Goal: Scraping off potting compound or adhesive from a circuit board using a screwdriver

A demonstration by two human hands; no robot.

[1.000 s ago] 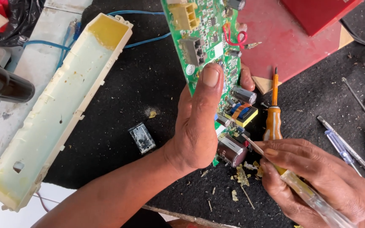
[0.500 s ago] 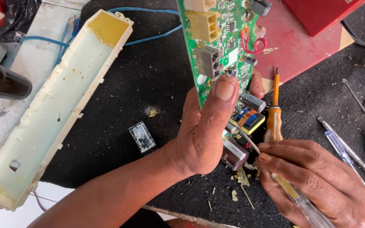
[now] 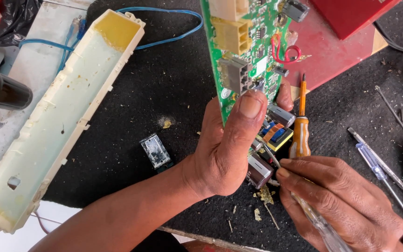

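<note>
My left hand (image 3: 225,149) grips a green circuit board (image 3: 253,42) by its lower end, thumb pressed on the front face, and holds it tilted upright above the black mat. The board carries cream and grey connectors, a red wire loop and dark cylindrical capacitors near my palm. My right hand (image 3: 341,205) is shut on a clear-handled tool (image 3: 320,224), its metal tip poking at the board's lower edge among the capacitors. An orange-handled screwdriver (image 3: 300,126) lies just behind my right hand.
A long cream plastic housing (image 3: 61,116) lies at the left with blue wires (image 3: 164,28) behind it. A small relay block (image 3: 155,151) sits on the black mat (image 3: 164,84). Two clear-handled screwdrivers (image 3: 378,168) lie at right. A red box (image 3: 350,14) stands top right. Debris flecks lie scattered.
My left hand has raised the board and tilted it more upright, toward the camera. My right hand and its tool stayed at the board's lower edge.
</note>
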